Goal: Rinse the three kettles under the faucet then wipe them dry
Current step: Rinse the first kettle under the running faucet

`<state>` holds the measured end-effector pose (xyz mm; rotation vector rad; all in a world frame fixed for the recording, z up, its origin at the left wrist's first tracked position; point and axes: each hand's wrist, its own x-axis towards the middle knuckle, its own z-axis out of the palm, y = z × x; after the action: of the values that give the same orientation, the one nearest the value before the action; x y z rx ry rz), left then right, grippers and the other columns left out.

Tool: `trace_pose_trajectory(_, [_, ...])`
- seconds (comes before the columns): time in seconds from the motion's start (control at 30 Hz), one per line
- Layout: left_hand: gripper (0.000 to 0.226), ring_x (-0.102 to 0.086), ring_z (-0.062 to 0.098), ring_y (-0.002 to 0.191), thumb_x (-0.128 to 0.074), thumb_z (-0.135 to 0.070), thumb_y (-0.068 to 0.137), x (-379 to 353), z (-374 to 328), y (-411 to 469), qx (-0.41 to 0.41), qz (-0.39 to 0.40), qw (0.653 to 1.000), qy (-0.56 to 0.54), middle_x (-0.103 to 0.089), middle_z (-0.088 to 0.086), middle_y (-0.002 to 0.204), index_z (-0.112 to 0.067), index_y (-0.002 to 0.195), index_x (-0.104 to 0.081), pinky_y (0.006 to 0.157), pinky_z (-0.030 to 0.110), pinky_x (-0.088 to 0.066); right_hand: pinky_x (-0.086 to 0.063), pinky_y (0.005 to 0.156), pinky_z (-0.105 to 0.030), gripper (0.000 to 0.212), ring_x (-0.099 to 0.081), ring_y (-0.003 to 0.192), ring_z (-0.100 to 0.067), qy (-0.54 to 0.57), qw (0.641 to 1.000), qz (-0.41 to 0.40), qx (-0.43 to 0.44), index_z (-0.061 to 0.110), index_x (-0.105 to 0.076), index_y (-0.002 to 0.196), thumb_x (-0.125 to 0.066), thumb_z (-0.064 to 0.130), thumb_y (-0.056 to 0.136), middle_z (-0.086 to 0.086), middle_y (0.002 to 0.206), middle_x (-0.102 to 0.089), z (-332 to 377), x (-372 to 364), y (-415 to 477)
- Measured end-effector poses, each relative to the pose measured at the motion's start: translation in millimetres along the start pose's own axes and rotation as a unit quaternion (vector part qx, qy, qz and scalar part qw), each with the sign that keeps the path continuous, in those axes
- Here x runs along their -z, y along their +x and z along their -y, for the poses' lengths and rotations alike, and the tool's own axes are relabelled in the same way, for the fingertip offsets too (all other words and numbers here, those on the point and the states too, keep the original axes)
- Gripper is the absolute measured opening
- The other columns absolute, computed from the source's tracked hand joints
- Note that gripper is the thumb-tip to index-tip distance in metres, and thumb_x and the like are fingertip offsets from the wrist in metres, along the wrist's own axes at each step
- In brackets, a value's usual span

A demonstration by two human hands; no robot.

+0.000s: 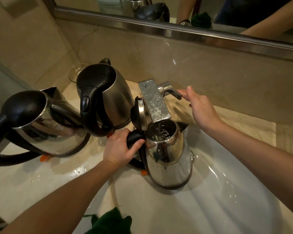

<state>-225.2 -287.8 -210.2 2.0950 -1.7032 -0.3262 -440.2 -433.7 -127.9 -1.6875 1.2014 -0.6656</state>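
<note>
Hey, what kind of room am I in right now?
Probably a bathroom, perhaps a hotel's: a white sink basin set in a beige stone counter, a chrome faucet on it, and a wide framed mirror above.

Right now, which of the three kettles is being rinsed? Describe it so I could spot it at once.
Find the white sink basin below the mirror and the square chrome faucet over it. The kettle sits directly under that spout, its handle gripped by the left hand. Unlike the two closed kettles on the counter, its lid is flipped open.

Head camera looks steeply down, close over the sink [226, 191].
</note>
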Motion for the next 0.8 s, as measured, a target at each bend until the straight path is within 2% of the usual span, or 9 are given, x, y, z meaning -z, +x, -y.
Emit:
trace_pose_trajectory(0.2, [0.067, -0.055, 0.018, 0.083, -0.032, -0.072, 0.079, -1, 2, 0, 0.006, 0.003, 1.0, -0.001, -0.062, 0.002, 0.09, -0.016, 0.102, -0.059, 0.073, 0.029, -0.043, -0.022, 0.08, 0.003, 0.056, -0.041, 0.12, 0.002, -0.019, 1.0, -0.005, 0.009, 0.017, -0.058, 0.134, -0.022, 0.048, 0.104, 0.006, 0.141, -0.052, 1, -2, 0])
trace_pose_trajectory(0.27, [0.066, -0.055, 0.018, 0.082, -0.031, -0.072, 0.079, -2, 2, -1, 0.003, 0.001, 1.0, 0.002, -0.061, 0.002, 0.089, -0.016, 0.101, -0.059, 0.071, 0.028, -0.041, -0.026, 0.09, -0.005, 0.057, -0.042, 0.124, -0.001, -0.032, 0.999, -0.01, 0.012, 0.017, -0.058, 0.134, -0.023, 0.05, 0.103, 0.007, 0.141, -0.052, -1, -5, 0])
trace_pose_trajectory(0.37, [0.067, -0.052, 0.016, 0.079, -0.03, -0.072, 0.079, -1, 2, 0, -0.002, -0.002, 1.0, 0.005, -0.061, 0.002, 0.087, -0.015, 0.1, -0.059, 0.07, 0.027, -0.039, -0.028, 0.105, -0.028, 0.062, -0.037, 0.135, -0.01, -0.069, 0.997, -0.014, 0.015, 0.019, -0.053, 0.14, -0.023, 0.057, 0.1, 0.008, 0.145, -0.048, 0, -8, -1])
trace_pose_trajectory(0.4, [0.067, -0.052, 0.016, 0.079, -0.03, -0.072, 0.08, -1, 3, 0, -0.004, -0.003, 1.0, 0.006, -0.061, 0.002, 0.087, -0.015, 0.1, -0.059, 0.069, 0.026, -0.039, -0.027, 0.108, -0.031, 0.064, -0.035, 0.137, -0.011, -0.076, 0.997, -0.013, 0.012, 0.02, -0.051, 0.142, -0.023, 0.059, 0.099, 0.008, 0.146, -0.046, 2, -8, -2])
trace_pose_trajectory(0.47, [0.068, -0.053, 0.016, 0.079, -0.029, -0.072, 0.08, -2, 3, 0, -0.007, -0.005, 1.0, 0.007, -0.061, 0.001, 0.087, -0.015, 0.1, -0.06, 0.069, 0.026, -0.038, -0.023, 0.107, -0.028, 0.06, -0.032, 0.137, -0.008, -0.071, 0.997, 0.003, -0.003, 0.024, -0.048, 0.144, -0.022, 0.057, 0.1, 0.011, 0.146, -0.043, 3, -3, -4])
trace_pose_trajectory(0.57, [0.067, -0.05, 0.013, 0.078, -0.028, -0.072, 0.079, -1, 1, 0, -0.003, -0.006, 1.0, 0.011, -0.059, -0.001, 0.086, -0.016, 0.099, -0.059, 0.07, 0.026, -0.036, -0.021, 0.105, -0.025, 0.055, -0.033, 0.131, -0.004, -0.016, 0.998, 0.008, -0.062, 0.029, -0.041, 0.147, -0.02, 0.053, 0.102, 0.012, 0.145, -0.04, -4, -2, -21])
trace_pose_trajectory(0.67, [0.065, -0.049, 0.013, 0.076, -0.029, -0.071, 0.08, 0, 0, 0, -0.003, -0.006, 1.0, 0.015, -0.059, -0.001, 0.084, -0.016, 0.098, -0.059, 0.068, 0.026, -0.037, -0.026, 0.117, -0.043, 0.062, -0.038, 0.139, -0.019, 0.03, 0.986, -0.028, -0.16, 0.021, -0.038, 0.148, -0.019, 0.056, 0.101, -0.001, 0.151, -0.042, -15, -11, -49])
trace_pose_trajectory(0.73, [0.063, -0.052, 0.015, 0.077, -0.029, -0.071, 0.081, 1, -1, -2, -0.006, -0.006, 1.0, 0.012, -0.059, -0.002, 0.083, -0.017, 0.096, -0.059, 0.067, 0.028, -0.038, -0.027, 0.116, -0.044, 0.059, -0.049, 0.129, -0.021, 0.077, 0.975, -0.013, -0.21, 0.019, -0.052, 0.134, -0.019, 0.055, 0.101, -0.006, 0.137, -0.055, -21, -19, -66])
trace_pose_trajectory(0.8, [0.062, -0.052, 0.016, 0.078, -0.029, -0.072, 0.08, 4, -3, -2, -0.009, 0.007, 1.0, 0.011, -0.057, -0.003, 0.083, -0.019, 0.095, -0.058, 0.068, 0.029, -0.039, -0.029, 0.109, -0.032, 0.047, -0.059, 0.097, -0.006, 0.136, 0.958, -0.015, -0.252, 0.029, -0.062, 0.103, -0.021, 0.053, 0.102, 0.006, 0.102, -0.066, -21, -27, -77])
